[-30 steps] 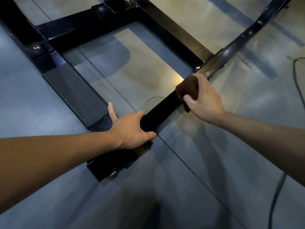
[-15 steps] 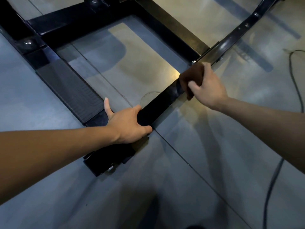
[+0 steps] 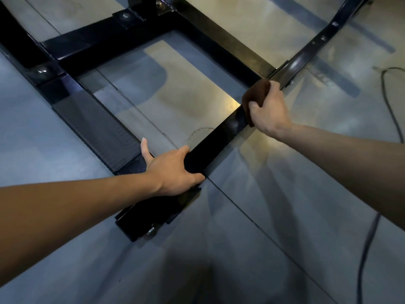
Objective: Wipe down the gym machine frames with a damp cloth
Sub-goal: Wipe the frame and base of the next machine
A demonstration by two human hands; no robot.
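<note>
1. The right hand grips a dark brown cloth, fingers curled around it, and presses it on the black frame bar
2. The cloth sits on the bar just beside the joint where a second bar meets it
3. The left hand holds the same bar lower down, thumb on one side and fingers wrapped over the other
4. A ribbed foot plate lies left of this hand
5. The frame rests on a grey floor, and a cable runs at the right

No readable text, labels, brands or numbers on frame, floor
</note>
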